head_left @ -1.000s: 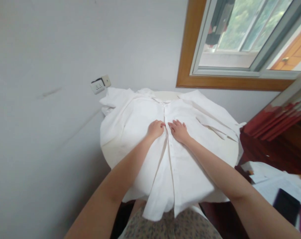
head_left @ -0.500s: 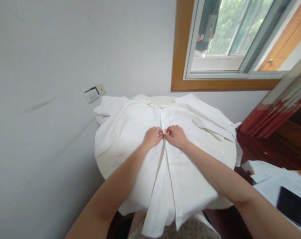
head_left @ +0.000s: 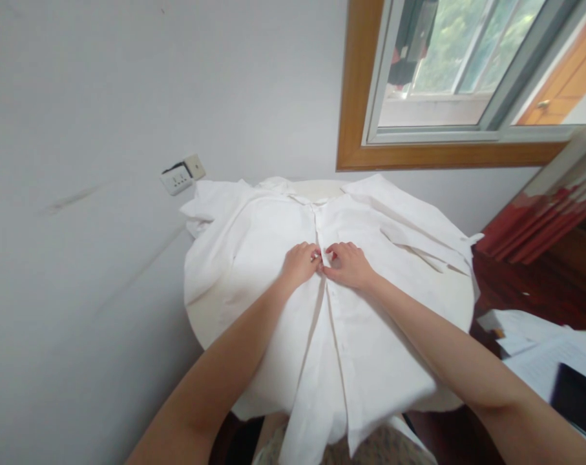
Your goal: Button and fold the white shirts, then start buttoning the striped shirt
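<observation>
Bench (head_left: 316, 188) is carrying a white shirt (head_left: 344, 316) across its centre, opening toward 6 o'clock.
Left hand (head_left: 302, 261), 11 o'clock, is pinching the placket (head_left: 318, 225); right hand (head_left: 351, 263), 1 o'clock, is curling alongside, thumb and fingers parted. Holding both edges level seems best.

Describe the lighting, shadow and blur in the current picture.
In the head view, the window is bright, its outdoor scene hazy; the wall darkens low beside the table; the shirt looks pale, its folds faint; the phone's edges blur.
</observation>
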`<state>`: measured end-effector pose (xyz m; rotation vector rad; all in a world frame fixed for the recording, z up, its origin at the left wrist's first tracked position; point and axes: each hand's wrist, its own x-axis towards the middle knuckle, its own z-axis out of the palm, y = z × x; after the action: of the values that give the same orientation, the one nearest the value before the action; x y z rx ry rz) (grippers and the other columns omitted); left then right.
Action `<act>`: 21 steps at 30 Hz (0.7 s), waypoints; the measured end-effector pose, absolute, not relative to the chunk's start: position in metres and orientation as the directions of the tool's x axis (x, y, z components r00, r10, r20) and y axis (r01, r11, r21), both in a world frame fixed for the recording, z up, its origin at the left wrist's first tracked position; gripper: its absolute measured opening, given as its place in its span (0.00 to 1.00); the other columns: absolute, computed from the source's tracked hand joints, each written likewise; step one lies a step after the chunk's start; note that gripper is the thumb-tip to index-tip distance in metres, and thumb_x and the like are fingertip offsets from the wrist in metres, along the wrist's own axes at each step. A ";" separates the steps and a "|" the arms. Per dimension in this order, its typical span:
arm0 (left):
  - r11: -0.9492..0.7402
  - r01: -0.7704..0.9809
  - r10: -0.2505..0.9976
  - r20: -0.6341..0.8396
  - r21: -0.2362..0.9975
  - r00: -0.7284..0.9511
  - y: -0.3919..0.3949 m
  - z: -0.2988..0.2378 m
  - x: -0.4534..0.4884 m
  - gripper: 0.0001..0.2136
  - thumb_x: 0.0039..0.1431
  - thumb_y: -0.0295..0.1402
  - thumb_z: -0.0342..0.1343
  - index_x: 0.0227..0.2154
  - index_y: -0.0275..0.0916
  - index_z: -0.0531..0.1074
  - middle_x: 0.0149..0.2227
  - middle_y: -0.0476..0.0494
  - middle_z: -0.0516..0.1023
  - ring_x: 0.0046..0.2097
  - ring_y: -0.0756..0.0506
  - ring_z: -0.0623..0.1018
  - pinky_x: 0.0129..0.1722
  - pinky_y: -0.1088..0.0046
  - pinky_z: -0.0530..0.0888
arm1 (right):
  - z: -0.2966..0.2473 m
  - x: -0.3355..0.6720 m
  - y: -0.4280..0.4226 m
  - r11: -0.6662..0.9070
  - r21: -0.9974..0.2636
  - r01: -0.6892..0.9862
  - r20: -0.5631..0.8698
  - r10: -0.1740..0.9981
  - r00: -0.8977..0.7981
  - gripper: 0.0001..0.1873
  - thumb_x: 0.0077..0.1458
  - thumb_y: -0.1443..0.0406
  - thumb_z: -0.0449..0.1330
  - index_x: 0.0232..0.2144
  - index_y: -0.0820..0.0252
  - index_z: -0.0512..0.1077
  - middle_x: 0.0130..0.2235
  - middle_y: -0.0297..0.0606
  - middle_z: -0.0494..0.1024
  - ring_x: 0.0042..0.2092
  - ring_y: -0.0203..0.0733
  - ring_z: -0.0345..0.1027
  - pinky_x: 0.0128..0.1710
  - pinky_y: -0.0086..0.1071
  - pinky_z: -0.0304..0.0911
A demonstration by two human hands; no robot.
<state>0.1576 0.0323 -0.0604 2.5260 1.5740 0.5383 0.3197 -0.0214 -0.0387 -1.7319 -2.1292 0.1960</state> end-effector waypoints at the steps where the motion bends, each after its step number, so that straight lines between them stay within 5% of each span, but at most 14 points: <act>1: -0.457 0.843 0.886 0.234 0.283 0.401 0.033 -0.060 0.158 0.08 0.60 0.32 0.52 0.39 0.43 0.74 0.40 0.46 0.76 0.43 0.46 0.75 0.45 0.70 0.69 | -0.038 0.319 -0.022 0.221 -0.342 0.913 0.209 0.965 -0.156 0.22 0.52 0.52 0.59 0.46 0.55 0.70 0.44 0.40 0.76 0.49 0.49 0.64 0.47 0.39 0.55; 7: -0.461 0.842 0.884 0.230 0.280 0.407 0.034 -0.060 0.157 0.11 0.63 0.33 0.47 0.39 0.41 0.75 0.40 0.44 0.76 0.44 0.46 0.75 0.46 0.70 0.69 | -0.039 0.326 -0.016 0.184 -0.413 0.892 0.180 0.977 -0.118 0.18 0.50 0.62 0.58 0.45 0.58 0.72 0.40 0.39 0.79 0.44 0.45 0.67 0.43 0.33 0.57; 13: -0.446 0.843 0.892 0.225 0.300 0.392 0.033 -0.060 0.159 0.11 0.63 0.37 0.50 0.38 0.40 0.76 0.40 0.44 0.77 0.43 0.46 0.75 0.45 0.71 0.69 | -0.048 0.342 -0.003 0.215 -0.581 0.785 0.102 0.976 -0.192 0.12 0.53 0.65 0.55 0.30 0.62 0.78 0.28 0.36 0.77 0.30 0.36 0.66 0.31 0.27 0.55; 21: -0.428 0.872 0.898 0.221 0.239 0.381 0.024 -0.055 0.167 0.11 0.61 0.41 0.53 0.38 0.40 0.75 0.41 0.43 0.76 0.44 0.44 0.75 0.44 0.69 0.69 | -0.056 0.341 0.002 0.227 -0.785 0.576 0.199 0.974 -0.112 0.12 0.53 0.64 0.56 0.32 0.63 0.79 0.26 0.33 0.75 0.29 0.36 0.64 0.31 0.27 0.55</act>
<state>0.1668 0.0245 -0.0552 2.5408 1.6322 0.4886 0.3409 0.0025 -0.0561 -1.4373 -1.7854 0.7036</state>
